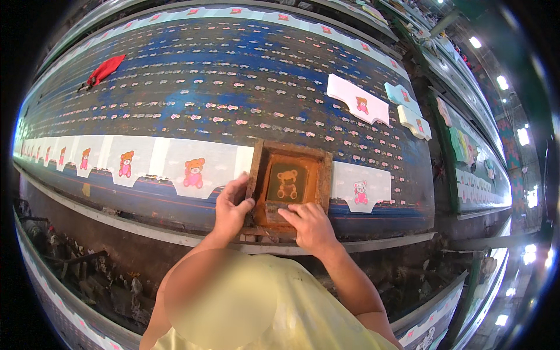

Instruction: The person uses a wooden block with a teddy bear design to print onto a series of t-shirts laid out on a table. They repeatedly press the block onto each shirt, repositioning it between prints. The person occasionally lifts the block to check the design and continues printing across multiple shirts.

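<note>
A wooden-framed printing screen (255, 169) lies on the long table in front of me, with a bear-shaped stencil (286, 184) showing in its orange-brown mesh. My left hand (232, 207) grips the frame's left side, thumb at the rim. Inside the near end of the frame, my right hand (309, 224) has its fingers closed on a narrow squeegee (272, 206), mostly covered by the fingers. White cut fabric pieces lie on both sides. The left piece (178, 160) bears a brown and pink bear; the right piece (379, 181) bears a paler bear with pink parts.
More printed pieces run along the table's near and far edges. A stack of white pieces (344, 90) sits at the right, beside light blue (396, 92) and cream (406, 116) ones. A red cloth (108, 69) lies far left. A rail (181, 238) borders the near edge.
</note>
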A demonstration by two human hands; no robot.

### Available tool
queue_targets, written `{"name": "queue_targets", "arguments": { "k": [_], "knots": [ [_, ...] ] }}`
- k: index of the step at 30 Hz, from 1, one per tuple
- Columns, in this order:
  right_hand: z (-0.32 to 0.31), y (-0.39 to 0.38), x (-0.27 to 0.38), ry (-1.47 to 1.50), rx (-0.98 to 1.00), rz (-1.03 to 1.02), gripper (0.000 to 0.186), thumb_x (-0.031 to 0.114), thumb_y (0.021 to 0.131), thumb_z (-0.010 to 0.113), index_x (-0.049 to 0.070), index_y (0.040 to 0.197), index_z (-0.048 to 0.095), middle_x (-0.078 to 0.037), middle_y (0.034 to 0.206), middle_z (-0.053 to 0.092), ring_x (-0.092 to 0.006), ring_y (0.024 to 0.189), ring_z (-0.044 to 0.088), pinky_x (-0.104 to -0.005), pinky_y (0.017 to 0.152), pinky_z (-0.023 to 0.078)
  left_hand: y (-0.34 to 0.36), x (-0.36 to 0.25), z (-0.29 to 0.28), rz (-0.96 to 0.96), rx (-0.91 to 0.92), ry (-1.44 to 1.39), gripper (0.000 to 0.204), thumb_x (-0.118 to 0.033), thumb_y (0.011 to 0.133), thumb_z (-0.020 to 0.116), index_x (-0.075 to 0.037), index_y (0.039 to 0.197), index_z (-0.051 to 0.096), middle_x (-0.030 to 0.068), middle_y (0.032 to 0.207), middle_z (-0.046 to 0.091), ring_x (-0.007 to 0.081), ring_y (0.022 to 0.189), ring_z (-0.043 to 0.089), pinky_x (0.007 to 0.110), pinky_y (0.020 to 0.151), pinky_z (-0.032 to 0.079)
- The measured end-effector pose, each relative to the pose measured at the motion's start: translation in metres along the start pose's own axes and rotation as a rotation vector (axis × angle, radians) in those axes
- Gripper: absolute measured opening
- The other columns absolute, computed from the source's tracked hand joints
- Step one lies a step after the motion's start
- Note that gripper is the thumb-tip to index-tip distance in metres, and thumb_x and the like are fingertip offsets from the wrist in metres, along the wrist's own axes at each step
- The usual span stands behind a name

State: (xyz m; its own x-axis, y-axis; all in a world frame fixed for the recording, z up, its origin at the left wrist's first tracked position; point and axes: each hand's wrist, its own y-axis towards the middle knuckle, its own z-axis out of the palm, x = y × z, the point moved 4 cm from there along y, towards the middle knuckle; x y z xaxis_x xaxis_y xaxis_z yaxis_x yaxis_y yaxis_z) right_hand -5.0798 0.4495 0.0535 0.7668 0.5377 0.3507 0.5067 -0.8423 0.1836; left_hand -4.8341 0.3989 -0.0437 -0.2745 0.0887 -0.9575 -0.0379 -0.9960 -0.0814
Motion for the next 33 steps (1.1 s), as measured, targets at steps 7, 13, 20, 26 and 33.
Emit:
{"name": "queue_targets", "arguments": {
  "k": [7,13,20,26,33],
  "knots": [
    [0.016,-0.02,0.007,0.048,-0.08,0.047,0.06,-0.001,0.087,0.071,0.017,0.143,0.081,-0.011,0.136,0.077,-0.0357,0.124,0.071,-0.0506,0.107,0.056,0.087,-0.116,-0.101,0.415,-0.385,-0.09,0.061,-0.009,0.109,0.066,-0.001,0.169,0.055,0.0157,0.17,0.06,0.0281,0.159,0.055,0.045,0.132,0.042],
    [0.019,-0.017,0.001,0.083,0.01,0.113,0.065,-0.005,0.088,0.067,0.016,0.148,0.079,-0.01,0.136,0.078,-0.036,0.125,0.07,-0.0492,0.113,0.055,0.113,-0.257,-0.022,0.79,0.02,0.261,0.05,0.008,0.104,0.071,-0.003,0.153,0.069,0.0079,0.129,0.08,0.0201,0.13,0.074,0.042,0.121,0.05],
    [0.017,-0.009,0.001,0.071,0.063,0.146,0.063,-0.006,0.089,0.066,0.013,0.148,0.079,-0.013,0.13,0.079,-0.0374,0.125,0.07,-0.05,0.114,0.055,0.045,-0.328,0.16,1.198,0.623,0.518,0.056,0.007,0.09,0.087,-0.013,0.141,0.077,0.0014,0.103,0.091,0.0239,0.108,0.084,0.055,0.125,0.049],
    [0.016,-0.011,0.003,0.078,0.051,0.183,0.062,-0.006,0.089,0.067,0.013,0.146,0.08,-0.012,0.132,0.08,-0.0367,0.127,0.071,-0.0496,0.114,0.055,0.035,-0.326,0.193,1.137,0.7,0.414,0.024,0.002,0.094,0.088,-0.01,0.115,0.086,0.0041,0.094,0.09,0.0222,0.095,0.084,0.056,0.126,0.048],
    [0.012,-0.011,0.003,0.091,-0.018,0.168,0.054,-0.001,0.092,0.065,0.015,0.141,0.083,-0.011,0.127,0.08,-0.0358,0.123,0.072,-0.0493,0.109,0.056,0.075,-0.198,0.103,0.764,0.347,0.523,0.026,0.006,0.096,0.076,-0.004,0.119,0.085,0.0153,0.12,0.088,0.0306,0.114,0.08,0.052,0.122,0.05]
  ]
}}
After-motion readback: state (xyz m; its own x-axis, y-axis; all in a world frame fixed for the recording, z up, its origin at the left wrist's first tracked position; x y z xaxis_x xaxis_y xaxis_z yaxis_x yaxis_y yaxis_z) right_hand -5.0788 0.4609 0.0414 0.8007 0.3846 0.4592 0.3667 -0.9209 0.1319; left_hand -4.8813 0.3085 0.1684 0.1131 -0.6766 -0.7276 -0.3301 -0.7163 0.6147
